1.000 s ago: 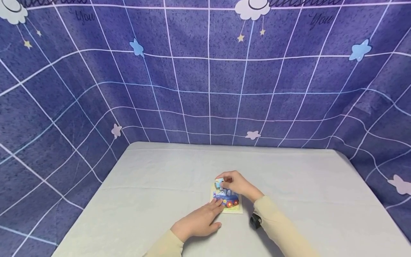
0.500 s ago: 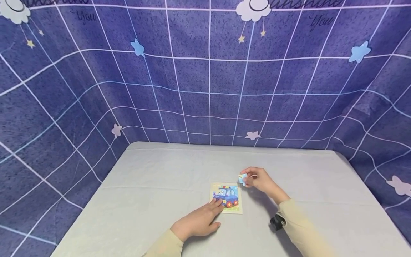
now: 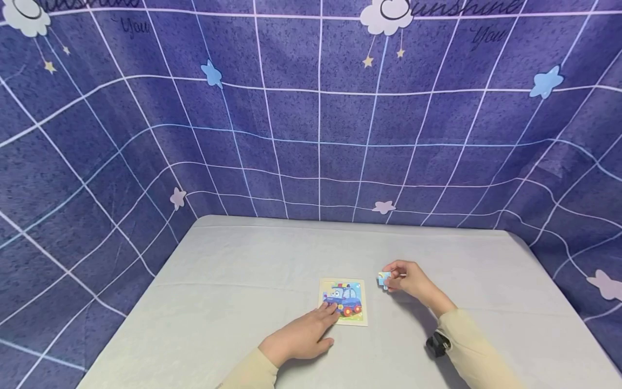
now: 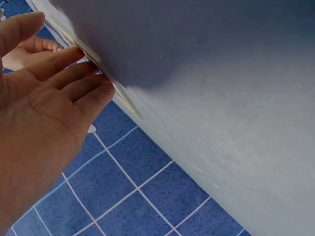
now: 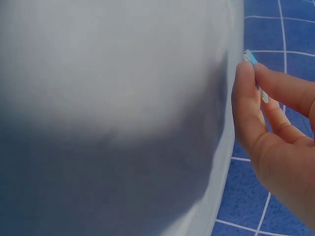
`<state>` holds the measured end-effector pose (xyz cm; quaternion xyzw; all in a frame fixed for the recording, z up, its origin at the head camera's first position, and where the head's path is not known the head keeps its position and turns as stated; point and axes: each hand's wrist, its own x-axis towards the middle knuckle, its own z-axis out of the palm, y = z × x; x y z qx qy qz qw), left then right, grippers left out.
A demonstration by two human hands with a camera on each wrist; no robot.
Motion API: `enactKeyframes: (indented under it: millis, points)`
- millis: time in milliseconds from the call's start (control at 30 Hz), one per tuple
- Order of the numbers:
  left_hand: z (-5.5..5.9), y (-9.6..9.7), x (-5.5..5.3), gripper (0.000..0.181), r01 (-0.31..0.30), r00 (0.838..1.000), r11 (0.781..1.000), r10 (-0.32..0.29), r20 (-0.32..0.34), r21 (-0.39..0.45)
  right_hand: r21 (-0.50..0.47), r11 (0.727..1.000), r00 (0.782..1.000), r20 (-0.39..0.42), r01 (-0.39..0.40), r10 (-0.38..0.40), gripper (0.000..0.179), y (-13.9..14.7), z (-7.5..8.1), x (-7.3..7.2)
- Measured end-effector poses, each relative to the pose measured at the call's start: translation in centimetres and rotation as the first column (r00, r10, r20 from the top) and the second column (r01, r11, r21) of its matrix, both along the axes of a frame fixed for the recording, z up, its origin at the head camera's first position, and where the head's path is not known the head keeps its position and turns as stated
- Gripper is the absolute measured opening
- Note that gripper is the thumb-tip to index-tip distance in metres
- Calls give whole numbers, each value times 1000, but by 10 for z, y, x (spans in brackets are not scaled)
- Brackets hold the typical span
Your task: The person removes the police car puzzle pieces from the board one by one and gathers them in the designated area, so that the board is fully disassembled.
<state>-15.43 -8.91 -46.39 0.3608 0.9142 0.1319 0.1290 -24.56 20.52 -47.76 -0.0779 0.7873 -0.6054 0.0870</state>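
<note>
A small square jigsaw puzzle (image 3: 353, 293) with a blue cartoon car in a pale frame lies flat on the table. My left hand (image 3: 303, 335) rests its fingertips on the puzzle's lower left part, fingers nearly straight. In the left wrist view the puzzle's frame (image 4: 128, 103) shows edge-on under those fingertips. To the right of the puzzle, my right hand (image 3: 412, 280) pinches a light blue puzzle piece (image 3: 383, 279) with a bit of yellow on it. Seen from the right wrist, the piece (image 5: 252, 57) stands nearly edge-on between thumb and fingers, partly hidden by them.
A pale cloth covers the table (image 3: 252, 259). Behind it and at both sides hangs a blue curtain (image 3: 291, 119) with a grid, stars and clouds. A black device (image 3: 437, 344) sits at the right wrist.
My right hand has carried the puzzle piece from over the puzzle's upper left to the right, off the puzzle, uncovering its top. My left hand has stayed put.
</note>
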Motion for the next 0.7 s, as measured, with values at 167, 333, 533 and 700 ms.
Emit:
enactKeyframes:
  millis: [167,333,533,700]
  points:
    - [1,0,0,56,1,1000,1000,-1,-2,-5,74,997,999,-41,5,-2,27,2,-7,2]
    - [2,0,1,55,1,1000,1000,-1,2,-10,252,967,987,-162,26,16,22,3,-8,2]
    - [1,-1,1,55,1,1000,1000,-1,-7,-19,352,935,980,-200,47,25,19,4,-8,1]
    - [1,0,0,54,-3,1000,1000,3,-8,-20,422,903,967,-252,77,35,21,3,-6,2]
